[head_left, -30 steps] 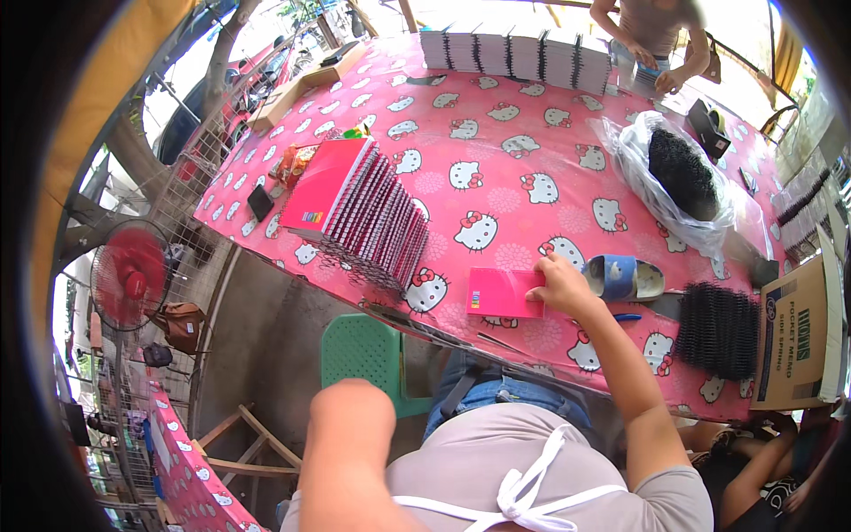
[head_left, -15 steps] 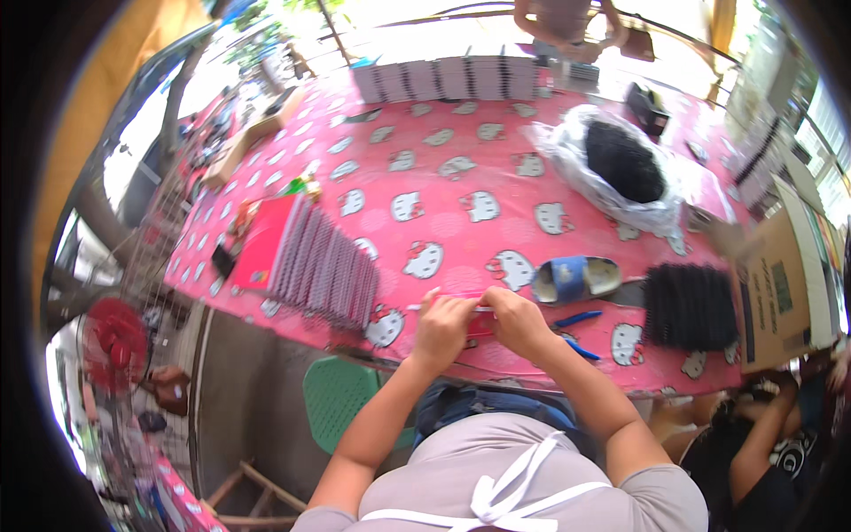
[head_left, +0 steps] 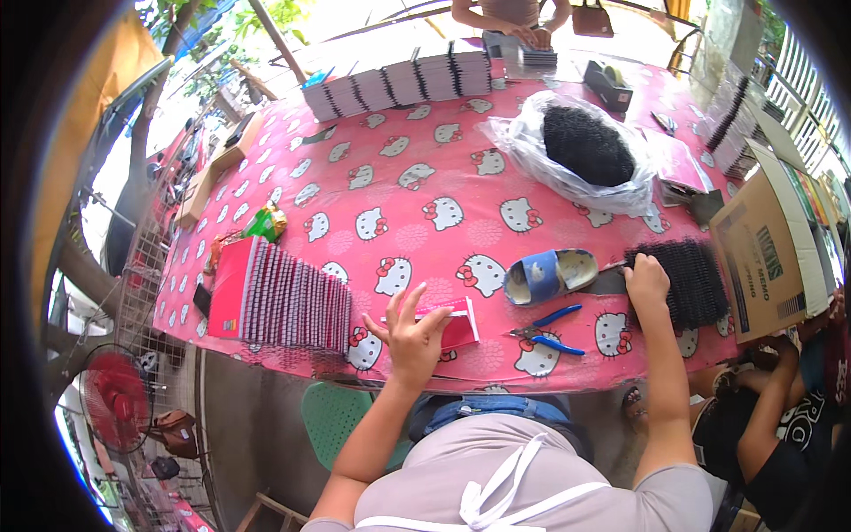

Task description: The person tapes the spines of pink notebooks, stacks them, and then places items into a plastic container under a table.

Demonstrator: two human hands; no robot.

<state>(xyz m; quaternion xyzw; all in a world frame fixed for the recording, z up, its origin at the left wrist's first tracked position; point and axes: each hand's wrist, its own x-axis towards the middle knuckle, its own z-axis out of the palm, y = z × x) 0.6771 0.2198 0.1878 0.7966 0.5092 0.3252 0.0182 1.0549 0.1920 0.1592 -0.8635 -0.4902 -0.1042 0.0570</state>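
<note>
My left hand (head_left: 415,344) is open, its fingers spread over the left part of a small red notebook (head_left: 462,331) near the table's front edge. Some fingertips seem to touch the notebook, and the hand hides part of it. My right hand (head_left: 648,282) has its fingers curled down at the left edge of a pile of black spiral binding coils (head_left: 696,288); the fingertips are partly hidden, so what they pinch cannot be made out. Blue-handled cutting pliers (head_left: 551,337) lie between my hands, with a blue slipper (head_left: 547,276) just beyond.
Rows of red spiral notebooks (head_left: 292,297) stand at the left. Farther back are stacked bound books (head_left: 403,82), a plastic bag of black coils (head_left: 585,155) and a tape dispenser (head_left: 608,87). A cardboard box (head_left: 769,244) is at the right. Another person's hands (head_left: 530,37) work across the table.
My right hand has left the notebook and moved right to the coil pile. My left hand has opened over the notebook, where both hands were closed together before.
</note>
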